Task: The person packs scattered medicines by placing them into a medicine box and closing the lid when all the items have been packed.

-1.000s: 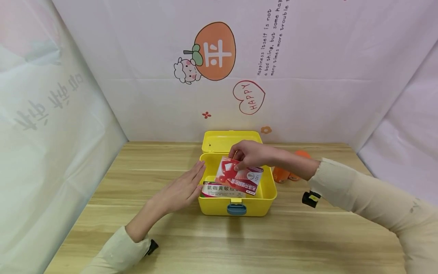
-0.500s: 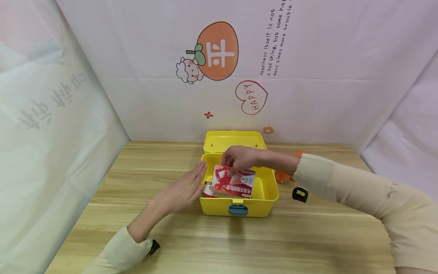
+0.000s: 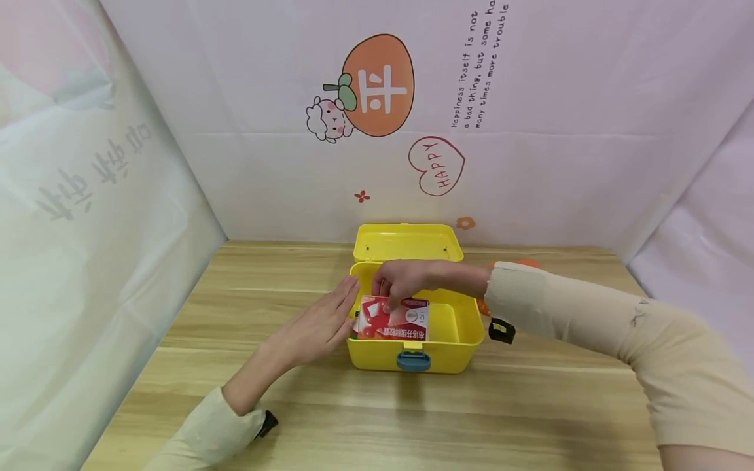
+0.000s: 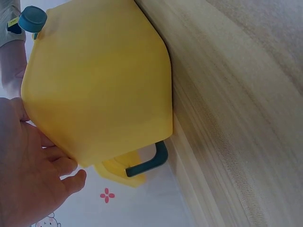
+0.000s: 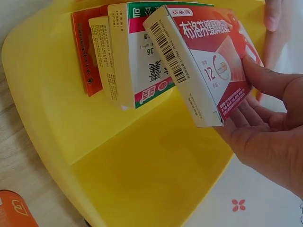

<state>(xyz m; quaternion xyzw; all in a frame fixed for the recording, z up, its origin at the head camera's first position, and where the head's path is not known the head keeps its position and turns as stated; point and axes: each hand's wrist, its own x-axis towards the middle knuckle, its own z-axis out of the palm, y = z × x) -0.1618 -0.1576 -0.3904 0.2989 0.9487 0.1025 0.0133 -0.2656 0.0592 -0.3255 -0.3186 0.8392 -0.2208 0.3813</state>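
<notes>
Nearest the wearer, a pale wood-grained tabletop (image 3: 365, 422) is supporting an open yellow plastic box (image 3: 370, 356), with a blue-grey plastic latch (image 3: 413, 361) sitting on its front wall. The left hand (image 3: 312, 329) is lying along the box's left side, its fingers extended and gripping nothing; the fingertips appear to be touching the rim. It seems to be steadying the box, and light, flat pressure is probably serving best, since a hard push could be sliding everything sideways.

Inside, toward the left and front, a red-and-white rectangular cardboard carton (image 5: 208, 59) is sitting tilted in the grasp of the right hand (image 3: 403, 278), whose thumb is pressing the printed face while the other fingers are supporting from behind. In the right wrist view, a white carton with green and magenta bands (image 5: 144, 66), a thin cream carton (image 5: 102, 54) and a narrow red carton (image 5: 86, 56) are lying close together beside it; whether the held one is touching them is unclear. Good handling seems to be calling for levelling it, matching its edges to theirs, and pinching gently so the cardboard is not denting.

Farther back, the yellow lid (image 3: 408, 241) is standing open, while an orange rounded object (image 5: 16, 213) is resting outside the box's right wall.
</notes>
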